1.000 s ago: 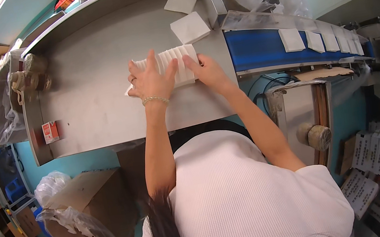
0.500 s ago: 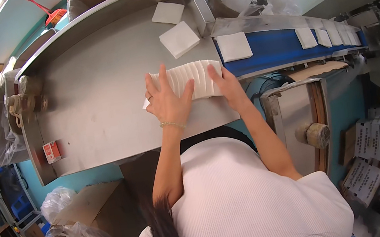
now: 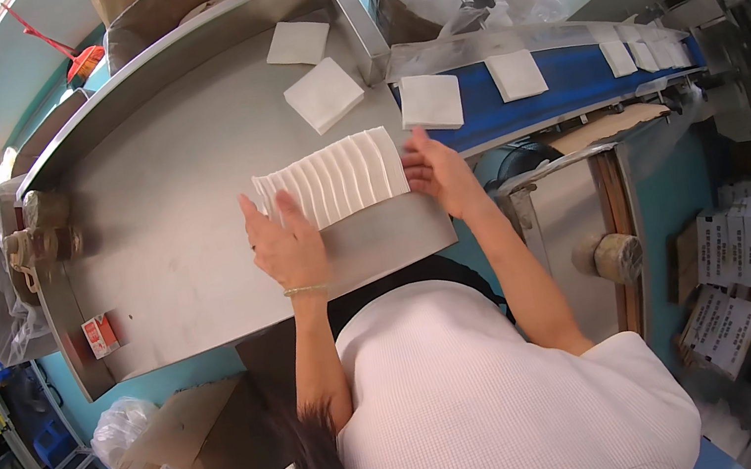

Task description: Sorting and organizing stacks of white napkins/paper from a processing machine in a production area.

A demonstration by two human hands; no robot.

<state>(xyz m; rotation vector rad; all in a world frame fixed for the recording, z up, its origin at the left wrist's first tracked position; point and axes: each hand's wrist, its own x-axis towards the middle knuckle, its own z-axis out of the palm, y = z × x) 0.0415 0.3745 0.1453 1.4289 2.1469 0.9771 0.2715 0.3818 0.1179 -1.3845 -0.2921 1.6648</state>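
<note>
A row of folded white napkins (image 3: 331, 182) is seated on the steel tabletop (image 3: 176, 240), between the hands, toward the right end and nearer the front edge. The row's left end is flanked by the left hand (image 3: 288, 248), held open, thumb and fingers parted, nothing gripped. The right hand (image 3: 448, 179) is placed just beside the right end, fingers loosely bent, nothing grasped; contact cannot be determined at either end.

There is 1 left hand (image 3: 288, 248), 1 right hand (image 3: 445, 174), 1 long row of white napkins (image 3: 333, 182), 2 loose piles (image 3: 324, 96) on 1 metal table (image 3: 166, 241), and at least 5 belt piles (image 3: 516, 75) on 1 blue belt (image 3: 575, 81).
</note>
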